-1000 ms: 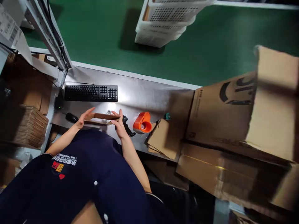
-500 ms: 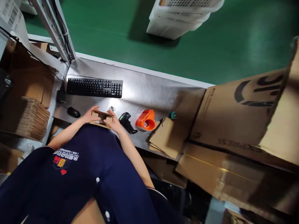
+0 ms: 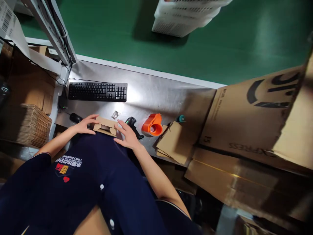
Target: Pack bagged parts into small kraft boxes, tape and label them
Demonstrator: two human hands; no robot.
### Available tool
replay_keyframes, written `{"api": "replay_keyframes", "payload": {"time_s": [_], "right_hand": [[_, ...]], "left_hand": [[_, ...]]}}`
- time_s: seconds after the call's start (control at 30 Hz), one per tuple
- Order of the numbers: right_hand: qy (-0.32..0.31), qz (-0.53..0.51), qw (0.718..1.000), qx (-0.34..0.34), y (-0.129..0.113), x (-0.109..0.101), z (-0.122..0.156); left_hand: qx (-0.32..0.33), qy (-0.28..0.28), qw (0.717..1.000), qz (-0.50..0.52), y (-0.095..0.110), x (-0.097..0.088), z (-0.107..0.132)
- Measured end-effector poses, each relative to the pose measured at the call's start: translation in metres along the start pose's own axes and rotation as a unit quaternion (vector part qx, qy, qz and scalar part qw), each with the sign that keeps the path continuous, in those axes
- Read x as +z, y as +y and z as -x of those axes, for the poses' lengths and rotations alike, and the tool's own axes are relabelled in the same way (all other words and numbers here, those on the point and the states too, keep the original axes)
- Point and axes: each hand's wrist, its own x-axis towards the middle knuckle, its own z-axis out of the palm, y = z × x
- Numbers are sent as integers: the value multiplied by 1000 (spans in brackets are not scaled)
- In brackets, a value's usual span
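Observation:
A small brown cardboard box (image 3: 106, 126) lies at the near edge of the steel table (image 3: 151, 94), against my dark blue shirt. My left hand (image 3: 85, 124) grips its left end with curled fingers. My right hand (image 3: 126, 136) rests at its right end, fingers spread and flat. A small clear packet (image 3: 115, 114) lies just beyond the box. A black handheld scanner (image 3: 133, 125) sits right of my right hand, and an orange tape dispenser (image 3: 152, 125) stands further right.
A black keyboard (image 3: 97, 91) and mouse (image 3: 74, 117) lie at the left of the table. Flat cardboard pieces (image 3: 173, 143) and large cartons (image 3: 246, 111) fill the right. Stacked flat cardboard (image 3: 31, 125) sits far left. White crates (image 3: 183, 16) ride the green belt (image 3: 220, 42).
The flat cardboard held up between both hands has been folded into a small box and lowered to the table edge. My right hand has opened beside it.

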Motion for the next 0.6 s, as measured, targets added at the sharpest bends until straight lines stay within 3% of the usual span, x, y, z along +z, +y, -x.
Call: {"api": "replay_keyframes", "payload": {"time_s": [0.07, 0.17, 0.27, 0.37, 0.43, 0.5, 0.6], "right_hand": [[70, -66, 995, 24, -6, 13, -4], [184, -188, 959, 101, -12, 42, -14], [212, -262, 929, 156, -10, 54, -15], [292, -155, 915, 233, 4, 31, -4], [355, 3, 872, 338, 19, 5, 4], [335, 117, 818, 452, 36, -18, 9], [235, 158, 785, 551, 56, -33, 7]], "left_hand": [[-28, 37, 998, 38, 3, 7, -2], [-80, 138, 984, 84, 3, 26, -8], [-111, 197, 967, 115, 3, 41, -9], [-132, 215, 956, 152, 0, 49, -9], [-149, 223, 944, 191, -3, 50, -9], [-176, 227, 928, 238, -7, 51, -10], [-217, 199, 911, 288, -9, 49, -14]]}}
